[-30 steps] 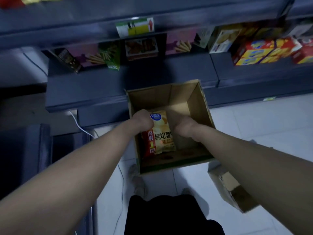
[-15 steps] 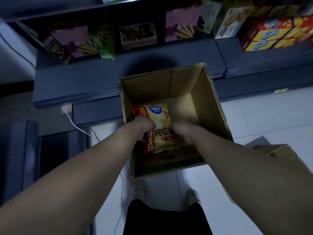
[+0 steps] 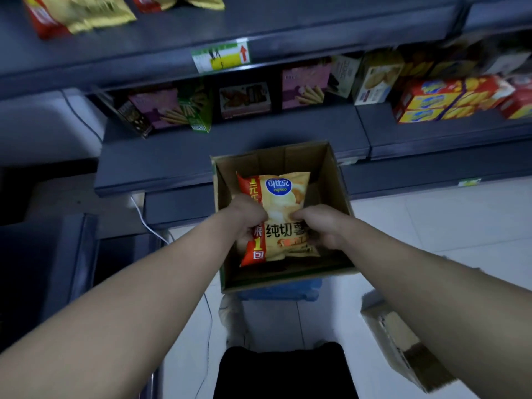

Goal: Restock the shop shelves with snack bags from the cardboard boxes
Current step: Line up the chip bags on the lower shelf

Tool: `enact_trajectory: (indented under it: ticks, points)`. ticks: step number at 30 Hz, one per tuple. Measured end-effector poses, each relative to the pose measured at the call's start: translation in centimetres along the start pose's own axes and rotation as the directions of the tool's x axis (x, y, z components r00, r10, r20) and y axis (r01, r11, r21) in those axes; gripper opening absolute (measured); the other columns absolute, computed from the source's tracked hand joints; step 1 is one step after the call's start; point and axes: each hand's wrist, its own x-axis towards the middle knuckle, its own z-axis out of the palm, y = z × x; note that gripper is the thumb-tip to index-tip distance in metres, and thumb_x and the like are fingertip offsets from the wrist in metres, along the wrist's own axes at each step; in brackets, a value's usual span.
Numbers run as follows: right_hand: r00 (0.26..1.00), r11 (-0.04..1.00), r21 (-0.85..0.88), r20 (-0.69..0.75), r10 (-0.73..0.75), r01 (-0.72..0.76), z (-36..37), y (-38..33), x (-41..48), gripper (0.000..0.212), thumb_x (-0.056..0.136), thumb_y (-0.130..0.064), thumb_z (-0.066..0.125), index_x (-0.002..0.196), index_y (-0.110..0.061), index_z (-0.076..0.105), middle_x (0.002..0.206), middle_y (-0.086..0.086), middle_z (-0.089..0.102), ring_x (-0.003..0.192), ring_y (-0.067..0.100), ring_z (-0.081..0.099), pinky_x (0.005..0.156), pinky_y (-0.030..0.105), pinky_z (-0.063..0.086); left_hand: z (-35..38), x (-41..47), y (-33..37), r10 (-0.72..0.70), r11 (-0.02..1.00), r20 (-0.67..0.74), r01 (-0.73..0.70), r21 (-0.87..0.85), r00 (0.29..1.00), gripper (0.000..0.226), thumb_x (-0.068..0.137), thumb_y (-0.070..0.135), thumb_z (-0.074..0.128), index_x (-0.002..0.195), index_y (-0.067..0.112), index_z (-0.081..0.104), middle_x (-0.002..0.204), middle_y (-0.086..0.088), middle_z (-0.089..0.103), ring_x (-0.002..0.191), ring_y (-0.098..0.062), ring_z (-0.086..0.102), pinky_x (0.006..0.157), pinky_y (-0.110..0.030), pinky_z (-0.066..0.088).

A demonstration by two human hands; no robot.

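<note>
- Step in hand, by my judgement: the pick-out stage. My left hand (image 3: 249, 217) and right hand (image 3: 319, 226) each close on a side edge of one yellow-and-red snack bag (image 3: 288, 197), fingers curled into the foil.
- Location: the bag is held between the two hands, its top end pointing away from them, inside the mouth of the open cardboard box (image 3: 336, 180). I cannot tell whether its lower end touches the box floor.
- The box floor beneath the hands is dim, and I make out no other bags.
- Destination: well beyond and above the hands, the upper shelf (image 3: 259, 21) carries similar yellow bags (image 3: 86, 10) toward the left-hand side.
- Next move calls for lifting the bag clear of the box walls, then reaching up and forward to that shelf with both grips kept.
</note>
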Motion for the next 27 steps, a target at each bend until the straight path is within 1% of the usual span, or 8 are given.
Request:
enact_trajectory:
  ticks: [3,8,13,15,18,20,23,27]
  points:
    - [0.999,0.998,-0.041,0.002,-0.049,0.049,-1.3,-1.3,-3.9,0.011,0.093,-0.02,0.056,0.103,-0.018,0.055,0.102,0.005,0.066,0.1,0.021,0.06,0.088,0.038,0.048,-0.5,-4.1,2.2,0.07,0.997,-0.002,-0.069,0.039,0.998,0.032,0.088,0.002,0.058,0.119,0.005,0.051,0.124,-0.016,0.06,0.116,-0.032,0.058,0.089,-0.042,0.05]
    - [0.981,0.977,-0.108,-0.038,-0.188,0.183,-3.5,-6.1,-11.2,0.015,0.092,-0.021,0.058,0.106,-0.017,0.056,0.096,0.003,0.067,0.086,0.016,0.061,0.069,0.03,0.049,-2.1,-11.3,7.4,0.216,0.974,-0.05,-0.212,0.085,0.975,0.025,0.088,0.003,0.059,0.112,0.005,0.055,0.117,-0.016,0.064,0.106,-0.032,0.063,0.088,-0.043,0.054]
    - [0.926,0.919,-0.177,-0.074,-0.37,0.353,-5.1,-12.7,-17.1,0.016,0.091,-0.019,0.058,0.107,-0.015,0.059,0.103,0.004,0.068,0.097,0.019,0.063,0.075,0.031,0.051,-4.4,-16.2,13.1,0.342,0.939,-0.138,-0.342,0.024,0.929,0.022,0.089,0.005,0.059,0.11,0.001,0.056,0.112,-0.015,0.066,0.101,-0.032,0.065,0.08,-0.04,0.055]
    - [0.892,0.886,-0.211,-0.103,-0.44,0.413,-5.3,-15.4,-18.9,0.011,0.091,-0.016,0.058,0.102,-0.015,0.059,0.1,0.005,0.067,0.097,0.02,0.062,0.082,0.035,0.053,-5.7,-17.6,15.4,0.396,0.916,-0.18,-0.402,0.008,0.9,0.009,0.089,0.004,0.059,0.096,0.003,0.055,0.11,-0.016,0.065,0.098,-0.031,0.066,0.076,-0.039,0.056]
    - [0.84,0.843,-0.261,-0.163,-0.518,0.47,-5.3,-19.3,-20.4,0.008,0.089,-0.012,0.059,0.096,-0.011,0.057,0.097,0.007,0.066,0.09,0.021,0.063,0.077,0.034,0.055,-7.6,-18.5,18.7,0.468,0.873,-0.242,-0.487,-0.023,0.85,0.018,0.088,0.001,0.059,0.077,0.01,0.047,0.099,-0.015,0.062,0.086,-0.029,0.062,0.076,-0.042,0.056]
    - [0.805,0.818,-0.281,-0.194,-0.561,0.503,-5.3,-21.6,-20.4,0.007,0.086,-0.01,0.06,0.093,-0.01,0.058,0.099,0.008,0.067,0.09,0.023,0.065,0.076,0.035,0.056,-8.7,-18.3,20.6,0.517,0.839,-0.255,-0.543,-0.041,0.817,0.019,0.086,-0.001,0.059,0.08,0.014,0.048,0.098,-0.016,0.061,0.09,-0.032,0.063,0.084,-0.044,0.056]
    - [0.754,0.784,-0.298,-0.234,-0.614,0.545,-5.4,-24.8,-19.6,0.022,0.082,-0.009,0.062,0.103,-0.009,0.062,0.108,0.009,0.067,0.099,0.025,0.065,0.089,0.042,0.055,-9.9,-16.3,23.2,0.556,0.789,-0.302,-0.606,-0.099,0.774,0.024,0.084,-0.002,0.059,0.082,0.016,0.044,0.108,-0.018,0.062,0.098,-0.034,0.063,0.086,-0.044,0.055]
    - [0.699,0.746,-0.373,-0.28,-0.658,0.552,-6.0,-28.4,-17.1,0.037,0.072,-0.02,0.065,0.109,-0.021,0.065,0.118,0.009,0.062,0.107,0.025,0.061,0.095,0.041,0.051,-10.7,-13.0,26.2,0.579,0.738,-0.357,-0.657,-0.155,0.734,0.025,0.083,-0.001,0.061,0.1,0.012,0.046,0.111,-0.013,0.059,0.099,-0.029,0.061,0.084,-0.044,0.056]
